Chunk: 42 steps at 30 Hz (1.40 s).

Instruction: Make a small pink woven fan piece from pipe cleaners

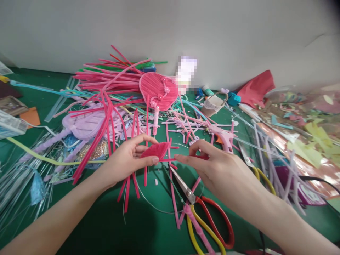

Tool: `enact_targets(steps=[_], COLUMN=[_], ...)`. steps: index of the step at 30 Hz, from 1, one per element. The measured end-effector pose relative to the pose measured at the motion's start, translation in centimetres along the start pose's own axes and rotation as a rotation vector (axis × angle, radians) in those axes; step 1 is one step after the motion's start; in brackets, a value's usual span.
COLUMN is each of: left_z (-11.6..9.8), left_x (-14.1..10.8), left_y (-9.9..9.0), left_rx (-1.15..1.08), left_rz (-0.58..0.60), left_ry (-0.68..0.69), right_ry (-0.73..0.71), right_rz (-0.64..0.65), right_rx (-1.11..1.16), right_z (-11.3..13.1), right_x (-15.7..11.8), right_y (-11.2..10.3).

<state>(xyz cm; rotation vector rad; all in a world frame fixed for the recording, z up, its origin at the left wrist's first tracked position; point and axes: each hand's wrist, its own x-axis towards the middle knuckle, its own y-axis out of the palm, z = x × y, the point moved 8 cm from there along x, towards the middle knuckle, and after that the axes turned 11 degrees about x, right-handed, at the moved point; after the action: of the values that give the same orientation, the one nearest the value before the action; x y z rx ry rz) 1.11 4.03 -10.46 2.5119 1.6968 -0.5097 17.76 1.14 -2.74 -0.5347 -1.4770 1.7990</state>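
Observation:
Between the thumb and fingers of my left hand (132,156) is a small hot-pink heart-half or petal shape (156,151) of pipe cleaners laid side by side. A short pipe cleaner end (168,160) sticks out of it to the right. My right hand (212,159) pinches at the tip of that end, its other fingers curled, with a bit of red showing among them. Below the hands lie scissors (190,194) with one red and one yellow handle, blades pointing up-left. Pink pipe cleaners (171,194) and a thin wire lie beside them.
Behind my hands lies a large pink pipe-cleaner heart (156,90) on a stem, near a heap of pipe cleaners (106,79). A lilac heart shape (83,124) is at left. At right are a pink glue gun (221,136), a second pair of scissors (247,156) and paper scraps (308,141).

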Motion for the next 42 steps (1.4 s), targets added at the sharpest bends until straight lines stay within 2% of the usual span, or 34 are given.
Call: enact_targets(steps=[8,14,23,33,38,42], left_z=[0.1,-0.1,-0.2,-0.6,-0.7,-0.9], left_x=[-0.1,-0.2,-0.3,-0.6,-0.6,-0.8], left_y=[0.3,0.3,0.0,-0.2,-0.4,-0.4], left_rx=[0.011,0.029,0.058,0.128,0.154,0.143], left_rz=[0.019,0.008,-0.025,-0.05,-0.062,-0.069], left_ry=[0.004,0.025,0.033,0.048,0.051,0.058], right_ry=[-0.014,-0.027,-0.123,-0.113,-0.092,-0.15], right_rz=[-0.046,-0.013,-0.01,0.028,0.109,0.109], right_rx=[0.009,-0.001,0.011,0.072,0.128,0.162], right_z=[0.2,0.2,1.0,0.1,-0.5,-0.6], right_x=[-0.7,-0.5,0.1,4.4,6.6,7.8], right_y=[0.3,0.2,-1.8,-4.2,-4.0,-3.9])
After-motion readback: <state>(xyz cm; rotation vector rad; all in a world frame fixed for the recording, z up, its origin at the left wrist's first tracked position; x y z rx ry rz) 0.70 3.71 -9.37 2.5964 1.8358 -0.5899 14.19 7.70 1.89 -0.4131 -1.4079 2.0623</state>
